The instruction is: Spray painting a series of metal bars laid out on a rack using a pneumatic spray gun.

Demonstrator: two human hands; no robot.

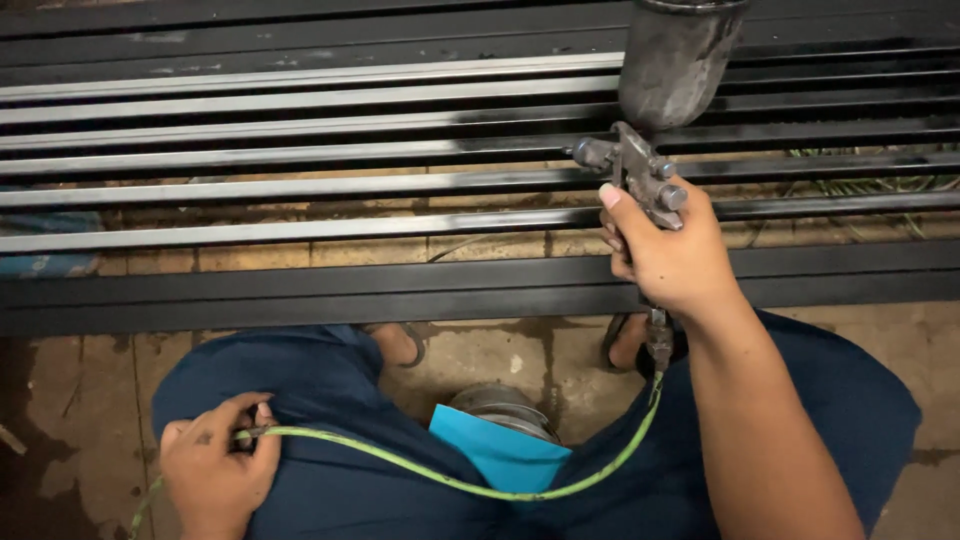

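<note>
Ahead, I count about six bare metal bars (300, 190) in the black-framed gate (300, 290) lying flat, their right ends painted black. My right hand (670, 255) grips one spray gun (640, 175) over the bars; its metal cup (675, 60) stands upright, contents hidden. My left hand (215, 475) is clenched on the single green hose (450, 480) crossing my lap.

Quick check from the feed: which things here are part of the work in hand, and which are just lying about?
In use:
right hand gripping the spray gun with its cup
left hand holding the green hose
metal bars, partly black

Lying about:
blue card
can beneath it
blue thing at left
</note>
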